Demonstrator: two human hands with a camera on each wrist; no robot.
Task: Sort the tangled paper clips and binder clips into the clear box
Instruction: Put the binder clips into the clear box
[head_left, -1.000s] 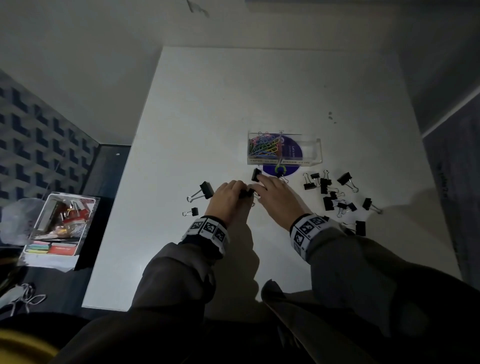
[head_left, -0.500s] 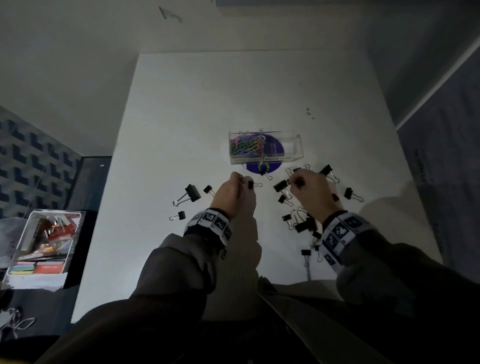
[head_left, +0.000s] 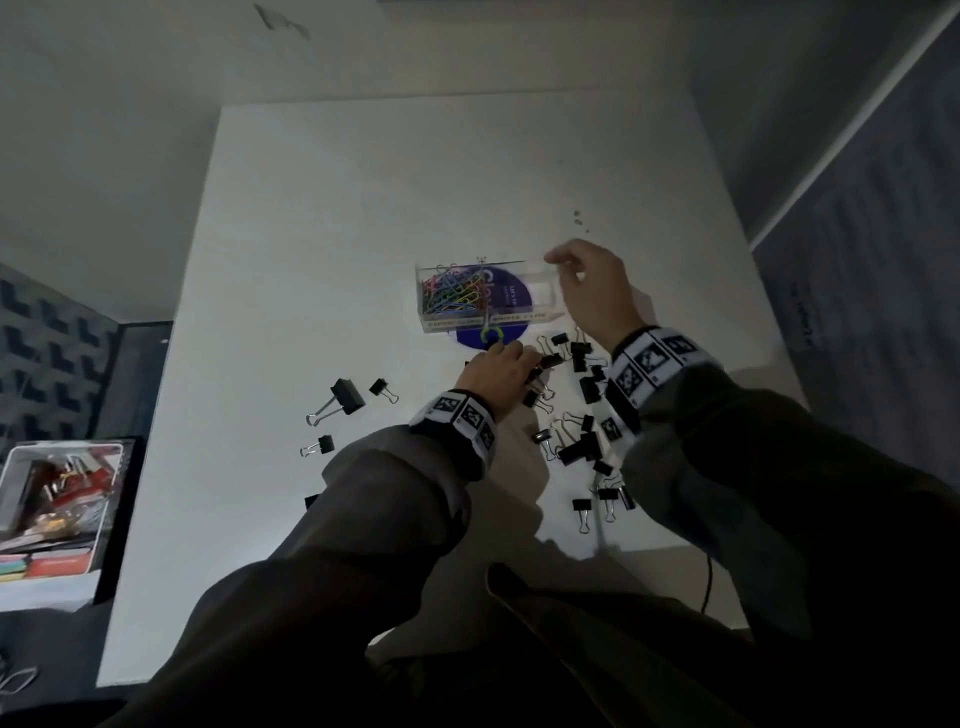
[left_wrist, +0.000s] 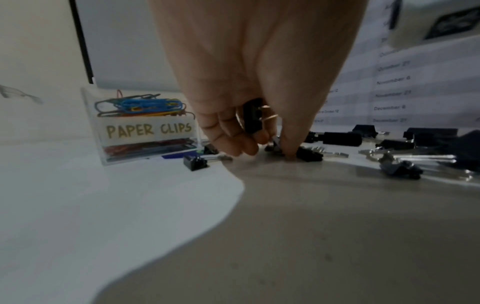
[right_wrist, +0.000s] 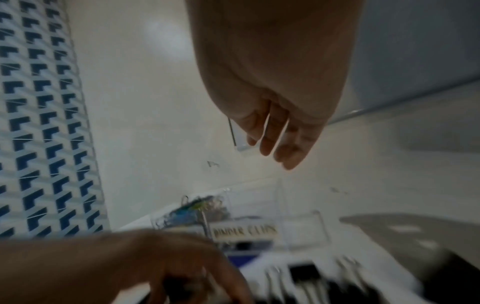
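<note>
The clear box (head_left: 540, 304) stands mid-table, with coloured paper clips (head_left: 451, 297) in its left compartment, labelled PAPER CLIPS (left_wrist: 149, 129). My right hand (head_left: 582, 291) hovers over the box's right compartment, fingers (right_wrist: 280, 150) straight and holding nothing. My left hand (head_left: 511, 358) is down on the table just before the box. Its curled fingers hold a black binder clip (left_wrist: 253, 118), and a fingertip touches another clip (left_wrist: 307, 156) on the table. Several black binder clips (head_left: 576, 449) lie scattered to the right of it.
A large binder clip (head_left: 345, 397) and two small ones (head_left: 324, 444) lie apart on the left. A green paper clip (head_left: 489, 332) hangs at the box front over a purple disc (head_left: 470, 340). A tray of stationery (head_left: 57, 499) sits off the table's left edge.
My right hand has risen from the clips on the table to above the box's right compartment. My left hand has shifted right into the binder clip pile.
</note>
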